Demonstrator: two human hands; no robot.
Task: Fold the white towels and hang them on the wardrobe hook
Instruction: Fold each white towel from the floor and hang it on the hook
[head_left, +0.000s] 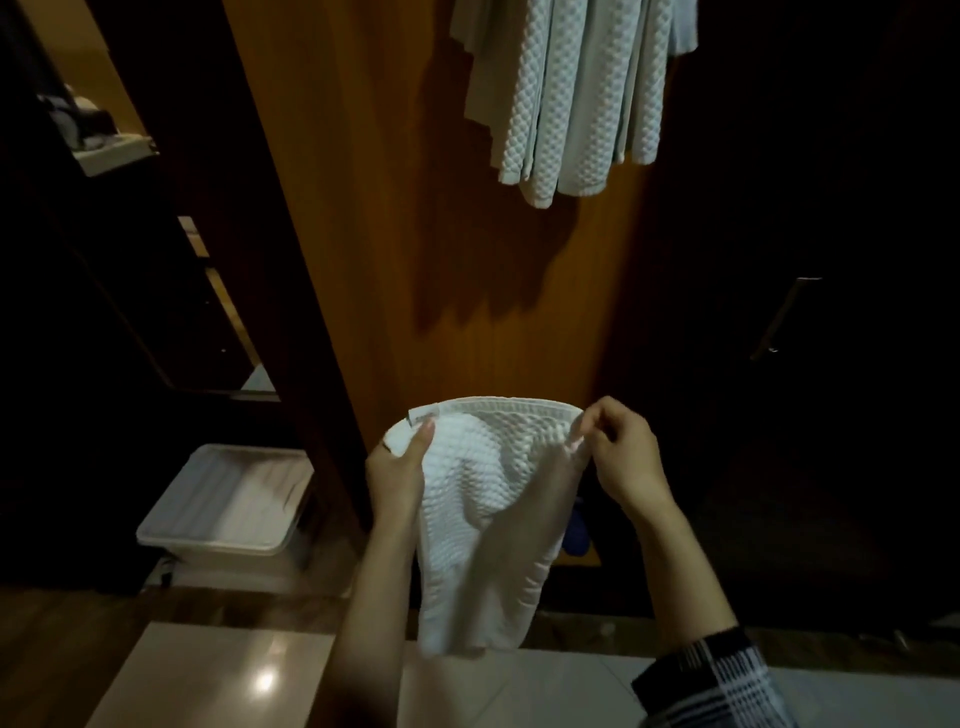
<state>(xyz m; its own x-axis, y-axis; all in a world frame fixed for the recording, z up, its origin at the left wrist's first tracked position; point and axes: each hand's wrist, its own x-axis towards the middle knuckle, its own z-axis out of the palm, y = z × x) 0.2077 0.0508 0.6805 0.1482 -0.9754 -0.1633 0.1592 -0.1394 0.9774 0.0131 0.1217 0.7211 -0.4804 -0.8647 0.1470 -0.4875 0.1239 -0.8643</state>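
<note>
A white waffle-textured towel hangs between my two hands in front of the wooden wardrobe panel. My left hand grips its upper left corner, thumb on top. My right hand pinches the upper right corner between thumb and fingers. The towel's top hem stretches between the hands and its body droops down toward the floor. Several white towels hang in folds from the top of the wardrobe panel; the hook itself is out of view.
A white plastic bin stands on the floor at the left, beside a dark opening. A dark wardrobe door with a metal handle is on the right. Glossy floor tiles lie below. A blue object sits behind the towel.
</note>
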